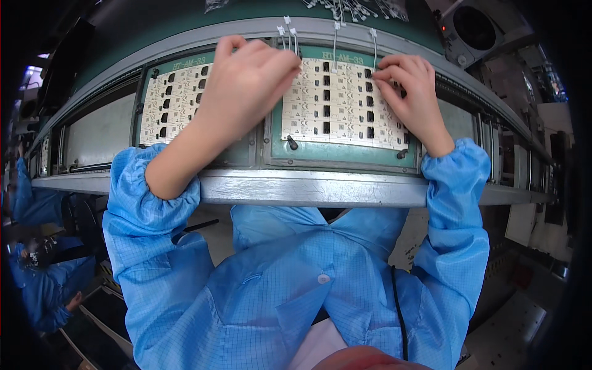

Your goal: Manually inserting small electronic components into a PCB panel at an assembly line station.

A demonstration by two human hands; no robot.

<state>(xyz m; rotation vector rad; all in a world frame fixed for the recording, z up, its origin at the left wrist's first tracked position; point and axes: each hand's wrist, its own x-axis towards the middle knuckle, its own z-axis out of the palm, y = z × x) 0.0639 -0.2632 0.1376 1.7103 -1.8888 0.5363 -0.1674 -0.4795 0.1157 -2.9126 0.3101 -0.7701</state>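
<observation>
My left hand [246,83] is closed in a pinch over the gap between two panels. Three short white cables [287,34] with white plugs stand up at its fingertips, their lower ends hidden by the fingers. My right hand [410,86] pinches at the lower end of another white cable [374,48], over the upper right of the right panel of circuit boards [339,117]. One more cable [335,46] stands upright on this panel between my hands. The left panel of circuit boards [176,102], with black components, lies partly under my left hand and wrist.
Both panels sit in green fixtures [296,157] within a metal-railed line. A metal edge [314,188] runs in front of me. More white cables [345,7] lie at the back. A round dark device [473,28] stands at back right. A person in blue [46,283] is at far left.
</observation>
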